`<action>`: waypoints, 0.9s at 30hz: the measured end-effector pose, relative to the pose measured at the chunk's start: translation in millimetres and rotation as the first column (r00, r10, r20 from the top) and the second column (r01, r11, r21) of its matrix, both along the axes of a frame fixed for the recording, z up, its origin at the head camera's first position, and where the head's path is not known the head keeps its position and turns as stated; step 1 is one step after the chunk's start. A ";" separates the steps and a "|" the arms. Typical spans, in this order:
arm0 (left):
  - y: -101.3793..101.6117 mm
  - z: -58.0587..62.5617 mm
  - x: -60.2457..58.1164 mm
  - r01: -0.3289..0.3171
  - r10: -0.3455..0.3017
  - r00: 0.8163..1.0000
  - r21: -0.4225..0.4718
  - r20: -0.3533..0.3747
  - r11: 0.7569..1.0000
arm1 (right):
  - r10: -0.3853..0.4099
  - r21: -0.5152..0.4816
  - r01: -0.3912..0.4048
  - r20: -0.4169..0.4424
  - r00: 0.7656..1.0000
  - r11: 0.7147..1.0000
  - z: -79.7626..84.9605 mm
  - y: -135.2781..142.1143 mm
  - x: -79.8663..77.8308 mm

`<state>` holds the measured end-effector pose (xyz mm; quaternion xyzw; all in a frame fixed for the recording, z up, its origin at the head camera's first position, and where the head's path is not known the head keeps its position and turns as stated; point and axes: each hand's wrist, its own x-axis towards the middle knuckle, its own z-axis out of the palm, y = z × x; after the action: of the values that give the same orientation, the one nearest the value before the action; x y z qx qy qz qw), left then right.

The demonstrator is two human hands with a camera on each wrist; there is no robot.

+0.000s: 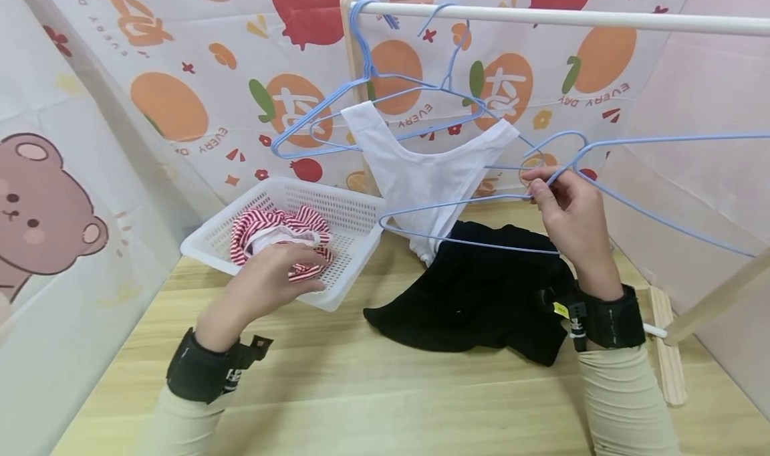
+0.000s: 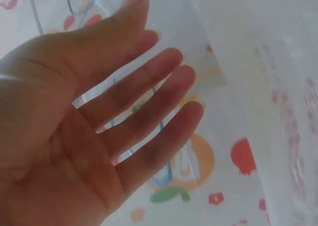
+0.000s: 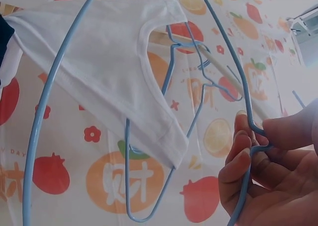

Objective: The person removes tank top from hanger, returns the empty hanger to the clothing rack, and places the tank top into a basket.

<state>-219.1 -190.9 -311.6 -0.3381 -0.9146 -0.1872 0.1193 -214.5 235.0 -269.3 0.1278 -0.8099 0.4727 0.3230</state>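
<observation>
My right hand pinches blue wire hanger between thumb and fingers, right of the white garment. More blue wire runs right from near that hand; I cannot tell whether it is the same hanger. The white garment, which looks like a pair of briefs, hangs from a blue hanger on the rod. My left hand is over the near edge of the white basket, close to a red-and-white striped garment. Its fingers are extended and hold nothing in the left wrist view.
A black garment lies spread on the wooden table. Several blue hangers are on the white rod at the back. The rack's wooden foot stands at right. Fruit-printed cloth covers the back.
</observation>
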 end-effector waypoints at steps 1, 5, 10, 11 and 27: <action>-4.7 -0.5 0.0 -0.001 0.001 1.000 0.000 -0.003 1.000 | 0.000 -0.005 0.000 0.009 1.000 1.000 -0.2 0.5 -0.3; -22.8 -2.6 -1.9 0.003 -0.003 1.000 0.015 -0.009 1.000 | 0.002 -0.019 -0.002 0.034 0.999 1.000 -1.8 3.7 -2.5; -44.1 -8.8 -8.5 0.022 -0.021 0.999 0.039 -0.029 0.999 | -0.007 -0.012 0.008 0.039 0.999 1.000 -2.1 7.0 -4.7; -48.9 -9.9 -10.1 0.021 -0.020 0.999 0.045 -0.032 0.999 | -0.010 -0.009 0.011 0.039 0.999 1.000 -1.8 7.4 -5.4; -106.0 -25.8 -26.5 -0.040 0.048 0.994 0.085 -0.094 0.996 | -0.026 -0.013 0.027 0.062 0.998 1.000 -5.0 14.7 -14.7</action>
<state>-245.7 -296.9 -337.4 -0.3210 -0.9065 -0.2061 0.1811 -229.2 249.6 -274.3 0.1002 -0.8179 0.4776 0.3048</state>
